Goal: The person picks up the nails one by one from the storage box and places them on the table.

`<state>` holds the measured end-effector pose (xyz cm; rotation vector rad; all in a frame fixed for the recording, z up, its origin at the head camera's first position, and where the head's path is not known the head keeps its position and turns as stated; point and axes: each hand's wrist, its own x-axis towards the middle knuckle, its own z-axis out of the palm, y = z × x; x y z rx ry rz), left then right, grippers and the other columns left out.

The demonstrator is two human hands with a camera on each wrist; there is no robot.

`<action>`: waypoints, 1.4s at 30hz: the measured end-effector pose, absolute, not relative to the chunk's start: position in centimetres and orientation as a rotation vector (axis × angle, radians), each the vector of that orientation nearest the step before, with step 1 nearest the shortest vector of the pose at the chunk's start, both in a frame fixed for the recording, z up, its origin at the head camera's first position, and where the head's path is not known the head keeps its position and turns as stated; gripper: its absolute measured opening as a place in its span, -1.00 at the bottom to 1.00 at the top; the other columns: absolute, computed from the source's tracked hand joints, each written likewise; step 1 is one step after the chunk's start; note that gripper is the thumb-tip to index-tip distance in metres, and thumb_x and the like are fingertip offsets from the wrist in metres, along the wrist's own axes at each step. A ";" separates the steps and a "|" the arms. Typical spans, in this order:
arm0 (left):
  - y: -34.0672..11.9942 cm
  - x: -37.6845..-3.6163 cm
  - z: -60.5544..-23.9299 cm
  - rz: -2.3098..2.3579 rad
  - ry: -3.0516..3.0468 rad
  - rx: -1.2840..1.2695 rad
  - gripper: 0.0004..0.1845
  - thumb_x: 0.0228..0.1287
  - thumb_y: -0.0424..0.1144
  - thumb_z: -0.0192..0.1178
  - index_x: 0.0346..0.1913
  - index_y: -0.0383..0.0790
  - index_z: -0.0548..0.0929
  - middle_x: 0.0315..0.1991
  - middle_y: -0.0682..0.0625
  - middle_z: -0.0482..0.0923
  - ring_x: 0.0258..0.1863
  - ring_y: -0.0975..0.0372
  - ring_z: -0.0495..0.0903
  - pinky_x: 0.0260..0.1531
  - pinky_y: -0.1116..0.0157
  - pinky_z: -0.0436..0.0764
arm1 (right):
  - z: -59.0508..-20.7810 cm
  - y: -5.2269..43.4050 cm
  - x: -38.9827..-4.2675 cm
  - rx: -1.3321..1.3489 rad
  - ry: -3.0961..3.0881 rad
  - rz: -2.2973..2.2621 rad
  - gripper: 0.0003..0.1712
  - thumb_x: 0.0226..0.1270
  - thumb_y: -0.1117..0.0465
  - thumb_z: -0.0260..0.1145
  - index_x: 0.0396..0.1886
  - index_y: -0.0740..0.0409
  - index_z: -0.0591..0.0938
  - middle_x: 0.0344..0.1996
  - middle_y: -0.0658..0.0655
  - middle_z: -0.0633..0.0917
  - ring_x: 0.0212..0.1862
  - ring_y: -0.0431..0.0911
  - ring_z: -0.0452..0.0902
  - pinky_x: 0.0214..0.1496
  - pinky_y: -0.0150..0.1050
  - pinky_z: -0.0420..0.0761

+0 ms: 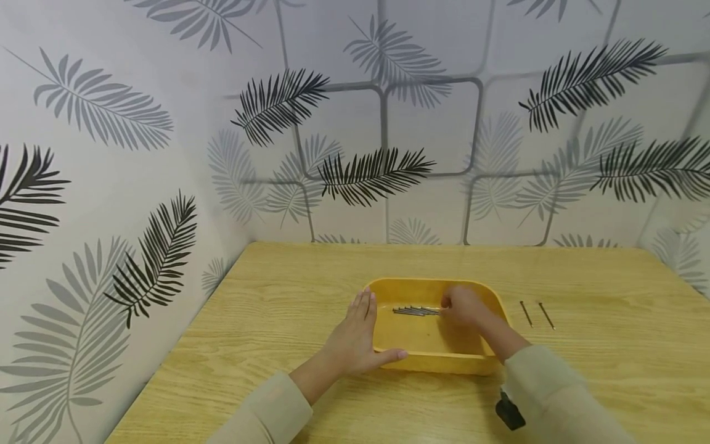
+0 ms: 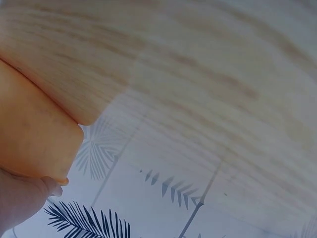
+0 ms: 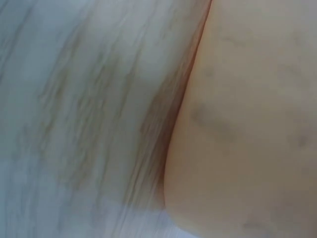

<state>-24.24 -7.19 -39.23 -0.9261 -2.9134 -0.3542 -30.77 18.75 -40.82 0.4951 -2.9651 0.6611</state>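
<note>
My left hand [image 1: 355,342] lies flat and open against the left side of the yellow tray [image 1: 427,364], fingers straight along its wall and the thumb along the near rim. The tray stands on the wooden desk [image 1: 277,308], near the middle. My right hand [image 1: 463,307] is inside the tray, its fingers bent at the right end of a small bunch of nails [image 1: 413,310] that lies on the tray floor; I cannot tell if it really pinches them. Two more nails [image 1: 535,314] lie on the desk just right of the tray, side by side and apart from each other. Both my sleeves are of light colour
</note>
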 end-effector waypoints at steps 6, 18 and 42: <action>-7.2 -23.9 -39.3 -0.438 -2.907 -0.950 0.27 0.00 0.62 -0.32 0.40 -0.51 -0.08 0.45 -0.36 -0.21 0.46 -0.11 -0.16 0.42 0.08 0.01 | -49.2 22.0 -36.9 0.659 -2.842 0.522 -0.79 0.08 0.14 0.33 -0.64 0.13 0.64 -0.68 -0.01 0.59 -0.61 -0.19 0.36 -0.57 -0.30 0.37; -7.2 -24.2 -39.3 -0.317 -2.906 -0.939 0.18 0.10 0.51 -0.18 0.41 -0.50 -0.12 0.45 -0.35 -0.22 0.46 -0.09 -0.15 0.42 0.12 0.03 | -42.2 18.2 -30.7 0.450 -2.990 0.471 -0.88 0.00 0.34 0.26 -0.66 0.24 0.56 -0.67 0.08 0.57 -0.58 -0.10 0.37 -0.53 -0.27 0.42; -7.1 -24.1 -39.0 -0.325 -2.927 -0.914 0.16 0.12 0.46 -0.10 0.42 -0.49 -0.13 0.46 -0.33 -0.26 0.47 -0.08 -0.19 0.43 0.11 0.00 | -57.6 24.6 -42.5 0.560 -2.928 0.123 -0.77 0.17 0.18 0.19 -0.62 0.16 0.48 -0.65 0.10 0.48 -0.59 -0.05 0.34 -0.56 -0.13 0.43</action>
